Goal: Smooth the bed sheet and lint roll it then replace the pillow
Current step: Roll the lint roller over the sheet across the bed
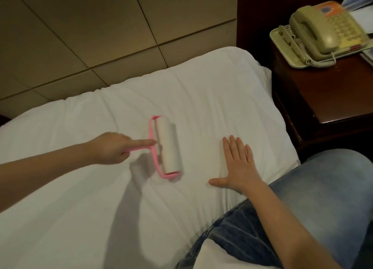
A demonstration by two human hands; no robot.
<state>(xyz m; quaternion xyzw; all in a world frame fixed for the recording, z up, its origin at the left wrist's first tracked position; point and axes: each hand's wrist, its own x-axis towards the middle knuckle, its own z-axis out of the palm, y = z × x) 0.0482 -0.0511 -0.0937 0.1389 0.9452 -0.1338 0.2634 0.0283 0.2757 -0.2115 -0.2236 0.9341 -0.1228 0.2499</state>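
A white bed sheet (pixel 201 99) covers the mattress across the middle of the head view, with soft creases. On it lies a lint roller (pixel 168 145), a white roll in a pink frame with a pink handle. My left hand (pixel 113 147) grips the pink handle, its index finger stretched along it toward the roll. To the right of the roller, my right hand (pixel 237 164) rests flat on the sheet with straight, spread fingers, holding nothing. No pillow is in view.
A dark wooden nightstand (pixel 323 93) stands at the bed's right, bearing a beige telephone (pixel 321 30) on a tray and some papers. A padded headboard wall (pixel 80 36) lies behind the bed. My knee in blue jeans (pixel 314 198) rests on the mattress edge.
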